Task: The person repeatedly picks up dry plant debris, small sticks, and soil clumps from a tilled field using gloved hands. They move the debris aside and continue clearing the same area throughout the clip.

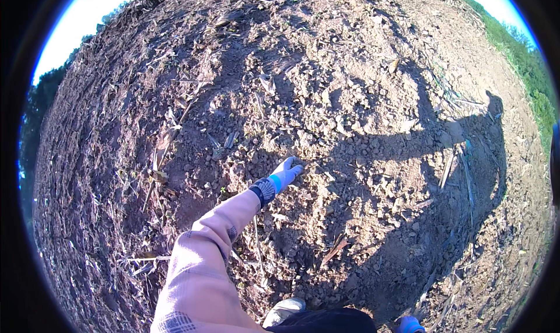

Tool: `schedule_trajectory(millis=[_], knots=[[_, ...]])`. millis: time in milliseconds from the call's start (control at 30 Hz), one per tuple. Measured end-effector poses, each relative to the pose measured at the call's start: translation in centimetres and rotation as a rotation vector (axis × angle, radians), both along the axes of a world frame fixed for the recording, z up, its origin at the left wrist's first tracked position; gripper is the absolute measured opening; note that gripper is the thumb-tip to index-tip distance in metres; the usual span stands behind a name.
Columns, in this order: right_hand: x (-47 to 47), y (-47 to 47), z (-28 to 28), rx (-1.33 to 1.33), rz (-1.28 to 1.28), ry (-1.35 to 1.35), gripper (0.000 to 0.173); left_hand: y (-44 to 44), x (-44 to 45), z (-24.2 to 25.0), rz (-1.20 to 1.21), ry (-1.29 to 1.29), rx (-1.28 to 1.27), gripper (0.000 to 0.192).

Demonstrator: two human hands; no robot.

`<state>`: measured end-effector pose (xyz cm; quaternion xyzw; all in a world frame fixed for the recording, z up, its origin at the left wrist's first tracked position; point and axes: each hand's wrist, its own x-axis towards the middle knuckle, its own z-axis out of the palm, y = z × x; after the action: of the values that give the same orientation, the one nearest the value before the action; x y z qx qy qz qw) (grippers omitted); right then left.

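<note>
My left hand (286, 172), in a pale glove with a blue band at the wrist, reaches down to the loose, cloddy soil (315, 197). Its fingertips are at the ground beside small soil clods (306, 147); whether anything is between them I cannot tell. The pink sleeve (197, 271) with a dark patterned cuff runs up from the bottom edge to this hand. Only a small part of my right hand (410, 325), also gloved, shows at the bottom edge, low over shaded soil. Its fingers are mostly cut off by the frame.
Dry stalks (166, 142) and a brown husk piece (334, 250) lie scattered over the uneven field. A light shoe (284, 310) and dark trousers (328, 322) show at the bottom. My shadow (463, 158) stretches across the right side. Green bushes (520, 57) line the far edge.
</note>
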<state>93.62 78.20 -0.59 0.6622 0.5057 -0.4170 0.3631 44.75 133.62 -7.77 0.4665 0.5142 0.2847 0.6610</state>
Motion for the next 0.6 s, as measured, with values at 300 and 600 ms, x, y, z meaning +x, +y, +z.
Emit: schedule_trajectory(millis=[300,600], knots=[[1.6,1.7,-2.9,0.020,0.299,0.082,0.023,-1.7,2.6,7.3,0.142,0.162,0.108,0.049],[1.7,1.8,-1.5,0.440,0.196,0.078,0.021,-0.8,-11.0,6.8,0.175,0.389,0.358,0.038]])
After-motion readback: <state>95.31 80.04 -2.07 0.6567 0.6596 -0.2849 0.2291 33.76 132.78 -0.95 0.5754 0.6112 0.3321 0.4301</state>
